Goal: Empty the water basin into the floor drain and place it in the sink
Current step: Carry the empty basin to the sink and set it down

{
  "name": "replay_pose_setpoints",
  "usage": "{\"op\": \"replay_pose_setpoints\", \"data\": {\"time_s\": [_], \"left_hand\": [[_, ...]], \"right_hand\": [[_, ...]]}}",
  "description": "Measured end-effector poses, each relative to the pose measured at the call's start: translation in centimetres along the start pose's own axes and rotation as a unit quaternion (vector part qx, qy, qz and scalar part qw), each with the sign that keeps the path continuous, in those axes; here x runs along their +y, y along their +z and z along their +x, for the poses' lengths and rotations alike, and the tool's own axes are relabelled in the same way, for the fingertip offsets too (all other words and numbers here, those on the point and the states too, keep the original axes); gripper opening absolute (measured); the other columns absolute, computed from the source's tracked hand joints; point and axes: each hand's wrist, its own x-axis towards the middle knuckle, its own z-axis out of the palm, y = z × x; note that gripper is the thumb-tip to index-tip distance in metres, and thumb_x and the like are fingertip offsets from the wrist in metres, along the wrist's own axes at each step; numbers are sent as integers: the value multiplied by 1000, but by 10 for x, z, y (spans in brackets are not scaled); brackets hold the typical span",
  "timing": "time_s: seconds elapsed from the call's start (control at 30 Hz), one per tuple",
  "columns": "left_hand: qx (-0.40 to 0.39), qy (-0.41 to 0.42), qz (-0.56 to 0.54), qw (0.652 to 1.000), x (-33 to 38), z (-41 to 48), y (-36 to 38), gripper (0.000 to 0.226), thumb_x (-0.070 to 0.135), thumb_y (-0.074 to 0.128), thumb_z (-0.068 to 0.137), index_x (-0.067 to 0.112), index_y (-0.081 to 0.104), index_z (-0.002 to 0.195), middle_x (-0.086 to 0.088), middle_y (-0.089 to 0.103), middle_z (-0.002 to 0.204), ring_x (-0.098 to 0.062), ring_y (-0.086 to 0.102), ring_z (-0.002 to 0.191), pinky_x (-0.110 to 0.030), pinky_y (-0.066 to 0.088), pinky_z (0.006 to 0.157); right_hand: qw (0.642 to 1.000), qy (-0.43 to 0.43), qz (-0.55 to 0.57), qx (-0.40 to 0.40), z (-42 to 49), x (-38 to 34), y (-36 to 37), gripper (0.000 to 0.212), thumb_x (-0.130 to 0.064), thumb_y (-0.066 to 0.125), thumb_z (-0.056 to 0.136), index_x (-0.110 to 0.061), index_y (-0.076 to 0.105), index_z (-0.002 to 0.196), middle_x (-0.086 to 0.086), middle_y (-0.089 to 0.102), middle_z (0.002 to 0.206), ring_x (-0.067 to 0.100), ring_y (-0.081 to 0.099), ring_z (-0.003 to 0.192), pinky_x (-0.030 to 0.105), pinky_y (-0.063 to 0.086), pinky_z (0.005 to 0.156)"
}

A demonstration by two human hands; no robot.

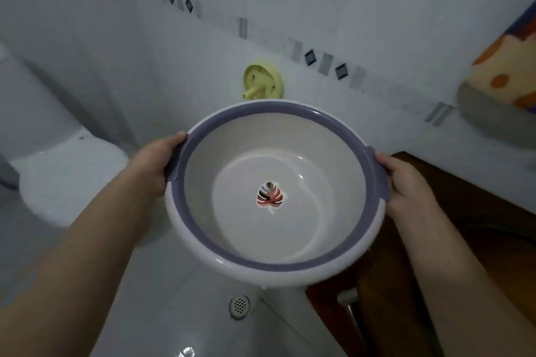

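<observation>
The basin point(275, 191) is held in the air, tilted toward the camera, above a wet white tiled floor. It is white with a purple rim band and a leaf sticker at the centre of its bottom. A thin film or small pool of water appears to remain around the base; the quantity cannot be judged.

The left hand point(153, 165) grips the rim on its own side, thumb over the top edge, the other fingers hidden beneath. The right hand point(406, 182) clasps the moulded purple handle, fingers curled together round it.

The floor drain point(239, 305) lies below the near edge of the basin, with a drip visible at the basin's underside there. A toilet point(66, 177) stands to the left, a wooden cabinet point(475, 240) to the right, and a yellow wall fitting point(262, 82) beyond. The sink is not identifiable with certainty.

Risks noted:
- Residual water may run off the near rim and miss the drain.
- Wet rim and wet hands invite slippage during transfer.
- The wet floor is a slip hazard.
- Swinging right, the basin could strike the cabinet.
</observation>
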Motion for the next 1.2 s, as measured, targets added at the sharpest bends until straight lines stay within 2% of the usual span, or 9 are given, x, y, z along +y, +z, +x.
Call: {"op": "replay_pose_setpoints", "data": {"time_s": [0.2,0.43,0.5,0.6,0.73,0.8,0.93,1.07,1.2], "left_hand": [[-44,-15,22,999,0,-14,56,49,22,44,93,10,66,52,-1,62,38,-13,57,32,-17,42,30],[-133,-32,45,990,0,-14,132,25,24,45,93,10,58,77,0,64,42,-11,59,36,-17,46,34],[-175,-48,71,981,-7,-18,163,25,25,44,93,11,57,77,2,64,42,-10,59,36,-16,45,34],[-224,-59,105,967,-20,-19,193,30,24,43,94,10,60,74,2,64,43,-10,59,37,-17,46,35],[-273,-79,152,947,-40,-33,248,29,26,44,93,10,61,76,2,65,45,-11,60,38,-17,47,36],[-286,-79,164,941,-54,-41,272,25,25,45,93,10,58,79,2,65,44,-11,60,38,-18,48,36],[-283,-76,192,937,-86,-55,314,20,26,50,91,11,60,83,2,66,46,-12,60,40,-20,49,39],[-248,-41,234,939,-116,-76,353,33,29,58,87,4,61,108,-11,68,94,-22,61,69,-35,52,71],[-195,-7,284,939,-152,-97,377,31,32,63,83,1,63,86,-9,70,62,-22,65,55,-25,52,51]], "right_hand": [[999,-21,36,10,-30,-23,-49,44,-25,44,94,-9,76,70,9,75,78,23,72,69,32,58,52],[991,-81,73,80,-74,-45,-103,32,-25,45,93,-9,72,94,10,75,90,24,71,80,32,58,59],[986,-85,85,114,-92,-47,-127,31,-27,43,94,-9,67,99,9,75,90,24,71,80,32,57,64],[976,-83,65,192,-111,-49,-151,32,-29,42,95,-9,66,95,8,76,79,23,72,70,28,56,53],[944,-83,75,312,-139,-45,-197,27,-31,52,89,-13,67,103,8,71,93,27,65,86,34,49,63],[932,-105,81,339,-152,-41,-222,23,-27,53,89,-14,69,98,5,74,85,24,67,81,32,49,60],[916,-97,54,385,-171,-44,-264,20,-25,53,88,-18,70,79,1,74,74,22,69,69,26,49,53],[914,-76,-4,399,-180,-61,-313,15,-22,52,89,-14,64,92,4,64,91,22,58,82,31,46,66],[922,-42,-74,378,-194,-68,-364,30,-20,47,93,-7,57,117,11,64,112,30,60,98,41,49,88]]}}
